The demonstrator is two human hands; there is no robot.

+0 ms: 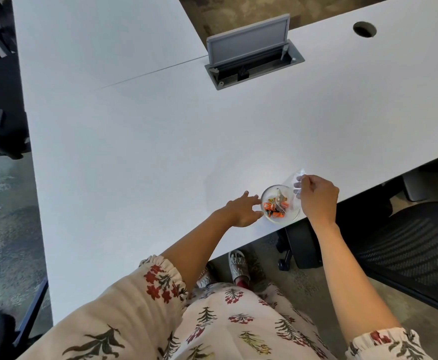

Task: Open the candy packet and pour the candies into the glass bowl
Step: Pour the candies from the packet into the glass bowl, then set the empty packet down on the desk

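Observation:
A small glass bowl [290, 216] stands near the front edge of the white table, holding several orange and dark wrapped candies [273, 207]. My right hand [316, 198] pinches a clear plastic candy packet [292, 181] by its upper end and holds it tilted over the bowl. The packet's lower end hangs into the bowl. My left hand [243, 210] rests on the table just left of the bowl, fingers spread, fingertips touching or almost touching the bowl's rim.
The white table [147, 152] stretches far and left. An open grey cable box [251, 58] sits at the back, with a round cable hole [364, 29] to its right. Black chairs stand at the left [2, 105] and lower right [410, 245].

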